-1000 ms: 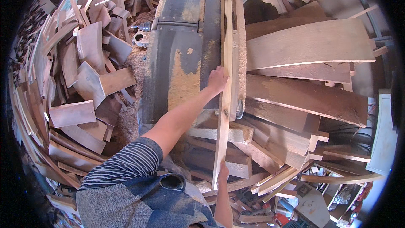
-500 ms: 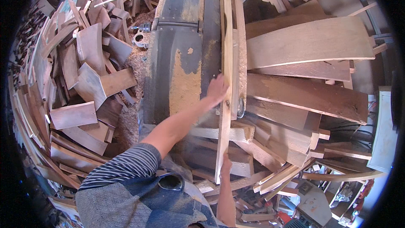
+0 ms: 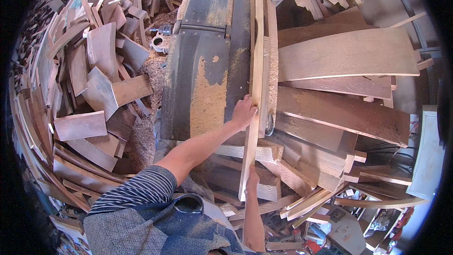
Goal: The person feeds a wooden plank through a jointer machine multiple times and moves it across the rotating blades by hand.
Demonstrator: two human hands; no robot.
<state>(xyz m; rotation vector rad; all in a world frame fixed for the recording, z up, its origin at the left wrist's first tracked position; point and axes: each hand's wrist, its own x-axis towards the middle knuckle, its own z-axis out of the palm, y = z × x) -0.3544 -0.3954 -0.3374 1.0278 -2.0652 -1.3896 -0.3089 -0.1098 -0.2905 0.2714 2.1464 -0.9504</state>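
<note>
A long, narrow wooden strip stands along the right side of a dark machine bed, beside a wooden fence-like board. Its near end sticks out past the bed toward me. My left hand grips the strip about midway along the part nearer me, fingers at its left face and top edge. Close to the near end, my right hand holds it from the right side, its fingers partly hidden behind the wood. Sawdust lies caked on the bed.
Curved wood offcuts pile up on the left. Wide curved boards stack on the right, with short blocks below the machine's near end. A white cabinet stands at far right. A metal fitting juts from the bed's left side.
My left hand has slid back along the strip toward me, and its fingers now lie closer round the wood. My right hand stays near the strip's end. The whole view has shifted slightly.
</note>
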